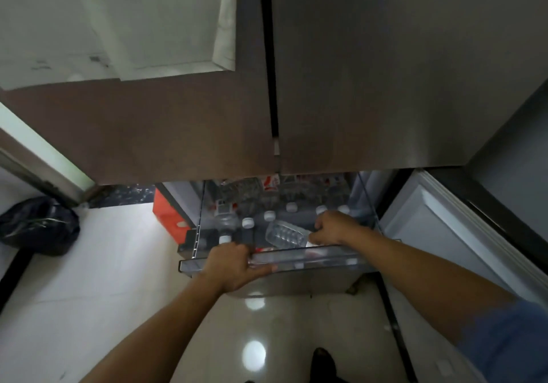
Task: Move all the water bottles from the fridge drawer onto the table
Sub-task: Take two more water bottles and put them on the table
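The clear plastic fridge drawer [311,259] is open below the two brown fridge doors [385,86], over a glossy pale tiled floor [118,264]. The left hand [234,267] grips the left part of the drawer's front rim, fingers curled over the edge and thumb below.

The right hand [335,228] reaches in at the drawer's front right. Its fingers are closed on one end of a clear ribbed plastic water bottle [284,234], which lies tilted just behind the front rim. The hand hides that end, so I cannot tell whether it is the neck.

More clear water bottles with white caps [247,222] stand packed together towards the back and left of the drawer. None has reached the desk, which is not in view.

These bottles look full, so each should be moderately heavy for its size. The thin ribbed walls will give under a hard squeeze, and a chilled bottle may be damp and slippery. The surest hold is probably round the ribbed middle of the body or just under the cap, where the plastic is stiffer. A standing bottle needs a straight lift so that it does not knock its neighbours.

A black plastic bag [38,228] lies on the floor to the left, and an orange-red box [169,213] sits beside the drawer's left wall.
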{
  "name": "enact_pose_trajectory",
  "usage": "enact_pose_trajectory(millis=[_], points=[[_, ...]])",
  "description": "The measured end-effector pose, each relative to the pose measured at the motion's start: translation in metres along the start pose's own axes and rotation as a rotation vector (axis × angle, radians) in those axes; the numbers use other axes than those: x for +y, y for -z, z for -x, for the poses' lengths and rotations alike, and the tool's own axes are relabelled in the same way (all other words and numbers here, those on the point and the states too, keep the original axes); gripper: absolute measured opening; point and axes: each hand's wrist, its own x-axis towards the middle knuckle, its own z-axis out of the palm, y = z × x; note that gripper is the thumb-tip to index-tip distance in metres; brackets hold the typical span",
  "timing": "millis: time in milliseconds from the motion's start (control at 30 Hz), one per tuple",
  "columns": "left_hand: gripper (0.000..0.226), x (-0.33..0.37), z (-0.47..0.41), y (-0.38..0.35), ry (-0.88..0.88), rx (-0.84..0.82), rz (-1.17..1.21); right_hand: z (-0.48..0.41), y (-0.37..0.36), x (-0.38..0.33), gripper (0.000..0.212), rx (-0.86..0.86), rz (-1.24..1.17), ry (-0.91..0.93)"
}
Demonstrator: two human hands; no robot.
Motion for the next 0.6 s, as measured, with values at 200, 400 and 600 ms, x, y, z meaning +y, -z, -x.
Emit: enact_pose_trajectory(millis=[200, 400, 600], points=[[0.076, -0.002, 0.001, -0.004, 0.008, 0.054, 0.024, 0.023, 0.006, 0.004, 0.069, 0.013, -0.068, -0.016], [0.069, -0.001, 0.012, -0.007, 0.002, 0.058, 0.008, 0.069, -0.007, -0.002, 0.064, 0.186, 0.066, 0.018], [0.057, 0.001, 0.039, -0.021, -0.046, 0.034, -0.029, 0.094, -0.038, -0.002, 0.062, 0.237, 0.077, 0.044]])
